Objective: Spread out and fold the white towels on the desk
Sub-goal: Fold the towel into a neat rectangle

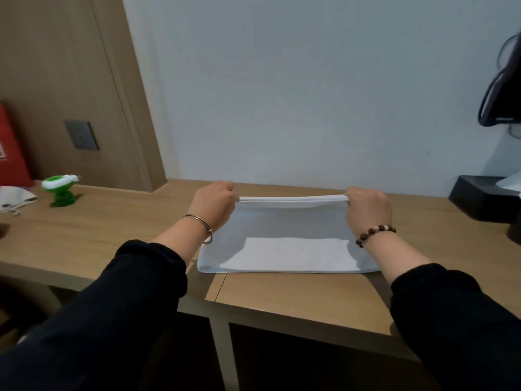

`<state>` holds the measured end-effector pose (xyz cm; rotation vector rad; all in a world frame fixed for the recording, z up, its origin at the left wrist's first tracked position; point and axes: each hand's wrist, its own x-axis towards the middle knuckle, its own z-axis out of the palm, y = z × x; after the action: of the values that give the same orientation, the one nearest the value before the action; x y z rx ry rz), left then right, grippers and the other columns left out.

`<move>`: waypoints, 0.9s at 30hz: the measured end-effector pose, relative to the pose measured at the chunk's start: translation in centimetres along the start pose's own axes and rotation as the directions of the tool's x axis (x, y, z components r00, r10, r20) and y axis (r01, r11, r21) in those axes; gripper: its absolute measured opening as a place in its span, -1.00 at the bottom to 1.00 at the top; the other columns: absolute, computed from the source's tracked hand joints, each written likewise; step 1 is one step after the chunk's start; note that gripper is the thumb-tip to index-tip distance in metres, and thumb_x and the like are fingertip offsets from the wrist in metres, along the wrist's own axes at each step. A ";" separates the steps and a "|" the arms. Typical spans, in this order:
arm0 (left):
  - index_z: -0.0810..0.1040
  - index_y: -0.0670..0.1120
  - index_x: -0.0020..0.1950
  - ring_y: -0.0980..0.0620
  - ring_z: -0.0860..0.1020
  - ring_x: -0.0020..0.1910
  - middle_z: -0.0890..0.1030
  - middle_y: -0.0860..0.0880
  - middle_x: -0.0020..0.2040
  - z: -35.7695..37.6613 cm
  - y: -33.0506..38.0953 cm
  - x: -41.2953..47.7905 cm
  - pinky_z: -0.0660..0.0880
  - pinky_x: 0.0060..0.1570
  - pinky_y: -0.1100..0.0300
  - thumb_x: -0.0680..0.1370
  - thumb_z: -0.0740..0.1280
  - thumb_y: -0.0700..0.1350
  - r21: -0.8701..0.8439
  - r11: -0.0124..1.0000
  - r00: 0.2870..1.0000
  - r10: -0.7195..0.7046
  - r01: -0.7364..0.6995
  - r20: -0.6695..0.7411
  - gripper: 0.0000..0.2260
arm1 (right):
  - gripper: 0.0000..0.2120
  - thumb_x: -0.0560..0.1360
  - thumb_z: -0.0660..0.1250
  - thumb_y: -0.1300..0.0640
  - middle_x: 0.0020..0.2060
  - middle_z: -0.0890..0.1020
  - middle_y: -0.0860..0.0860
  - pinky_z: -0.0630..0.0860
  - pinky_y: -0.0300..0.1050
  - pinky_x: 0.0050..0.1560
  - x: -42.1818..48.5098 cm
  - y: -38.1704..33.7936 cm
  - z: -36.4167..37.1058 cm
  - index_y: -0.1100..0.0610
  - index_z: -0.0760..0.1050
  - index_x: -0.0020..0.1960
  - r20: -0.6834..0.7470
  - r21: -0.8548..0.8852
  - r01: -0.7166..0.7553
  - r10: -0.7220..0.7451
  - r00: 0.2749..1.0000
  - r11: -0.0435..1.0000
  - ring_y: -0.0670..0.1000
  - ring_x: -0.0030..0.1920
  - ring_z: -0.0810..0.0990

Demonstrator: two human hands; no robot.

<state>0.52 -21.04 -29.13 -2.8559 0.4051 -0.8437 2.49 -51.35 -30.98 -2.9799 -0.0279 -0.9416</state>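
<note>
Head view, wood desk point(296, 294), towel point(282, 221), pale wall point(282, 94)

At your far left you'll see a red box point(11, 148) standing against the wood wall panel point(56, 66), with a dark socket plate point(81, 134) set into that panel just to its right. Near the box lies a white crumpled item point(15, 199) (it looks like a face mask, though you can't be sure at this blur), and just right of it stands a green and white plastic object point(60, 190). Behind everything you have a pale grey-blue wall point(310, 80). At your far right sits a black box point(479, 200) with white paper point(510, 182) showing at its top, and above it a dark object point(503, 88) hangs by the wall.
</note>
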 end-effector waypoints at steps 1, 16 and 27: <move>0.59 -0.14 -0.11 -0.15 0.48 -0.10 0.50 -0.13 -0.12 -0.4 -0.1 -0.6 0.25 -0.36 0.14 0.52 0.22 -0.26 -0.017 1.000 1.000 0.017 -0.018 -0.023 -0.85 | -0.81 0.42 0.19 0.37 -0.18 0.63 0.17 0.35 -0.07 -0.20 -0.5 0.1 -0.3 0.21 0.53 -0.07 -0.033 0.019 0.000 0.000 0.999 1.000 0.21 -0.12 0.57; 0.60 -0.01 0.17 -0.05 0.46 0.00 0.51 -0.06 -0.01 0.7 1.6 -11.3 0.43 -0.20 0.10 0.60 0.19 -0.04 -0.248 0.962 0.976 0.153 -0.112 0.154 -0.76 | -0.78 0.56 0.11 0.24 -0.09 0.56 -0.01 0.43 -0.17 -0.18 -9.7 2.3 -0.3 0.05 0.43 0.12 0.398 0.157 0.031 -0.092 0.913 0.987 -0.01 -0.15 0.48; 0.56 0.04 0.25 0.01 0.42 0.06 0.49 -0.01 0.04 2.6 2.8 -10.1 0.30 -0.21 0.22 0.62 0.17 0.01 -0.230 0.970 0.984 -0.039 0.080 0.176 -0.73 | -0.50 0.55 0.00 0.31 0.41 0.36 -0.01 0.13 0.06 0.45 -6.3 0.4 -1.5 0.03 0.24 0.45 0.430 -0.017 0.110 -0.091 0.898 0.994 0.01 0.41 0.32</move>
<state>-6.81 -20.64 -37.02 -3.1432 0.4260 -0.5873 -3.52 -51.87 -33.42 -3.1839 -0.1712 -0.2707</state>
